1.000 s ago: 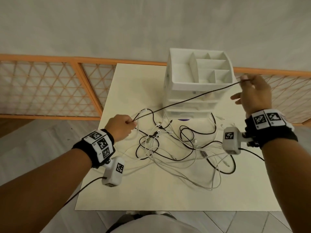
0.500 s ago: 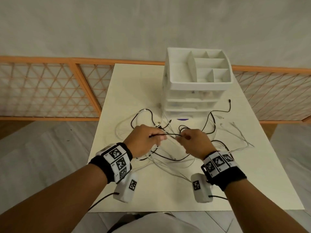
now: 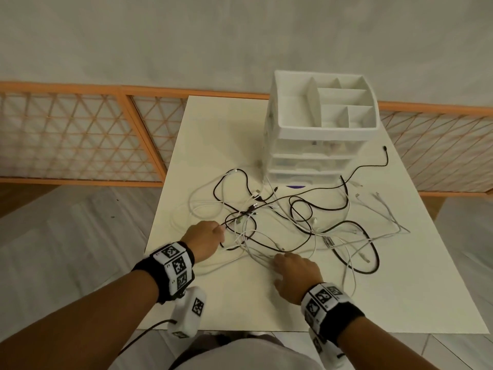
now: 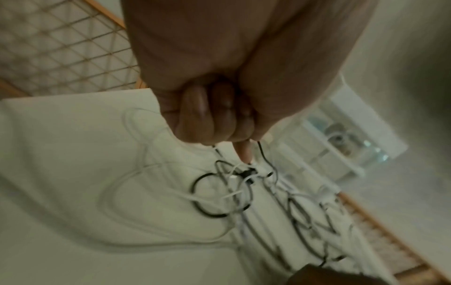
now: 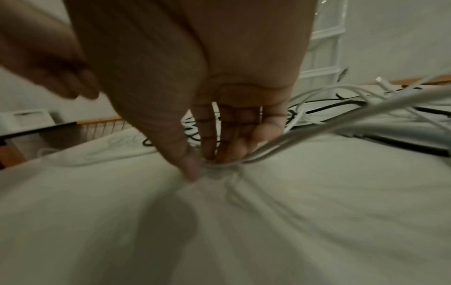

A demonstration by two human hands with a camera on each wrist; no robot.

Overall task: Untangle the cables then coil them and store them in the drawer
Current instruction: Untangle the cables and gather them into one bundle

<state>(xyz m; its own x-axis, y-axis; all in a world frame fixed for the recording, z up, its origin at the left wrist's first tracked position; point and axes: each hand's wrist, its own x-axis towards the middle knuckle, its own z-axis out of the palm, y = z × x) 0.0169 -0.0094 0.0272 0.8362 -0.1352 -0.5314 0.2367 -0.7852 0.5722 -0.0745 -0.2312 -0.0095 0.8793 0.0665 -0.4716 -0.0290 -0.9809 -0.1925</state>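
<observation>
A tangle of black and white cables (image 3: pixel 282 225) lies spread over the middle of the white table (image 3: pixel 213 129). My left hand (image 3: pixel 205 239) is a fist at the tangle's left edge and grips a thin black cable (image 4: pixel 262 152), whose far plug (image 3: pixel 385 148) lies beside the drawer unit. My right hand (image 3: pixel 293 268) is palm down at the near side of the tangle. Its straight fingers (image 5: pixel 219 150) and thumb press down on a bunch of white cables (image 5: pixel 317 123). The white drawer unit (image 3: pixel 320 158) stands at the back of the table, drawers closed.
An orange lattice fence (image 3: pixel 80 140) runs behind and to both sides of the table. The unit's top tray (image 3: pixel 325 102) has several compartments. Bare tabletop lies to the far left and along the near edge.
The black cable, stretched between my raised hands a second ago, now lies slack. My right hand has let go of it and dropped onto the near white cables. My left hand still holds it.
</observation>
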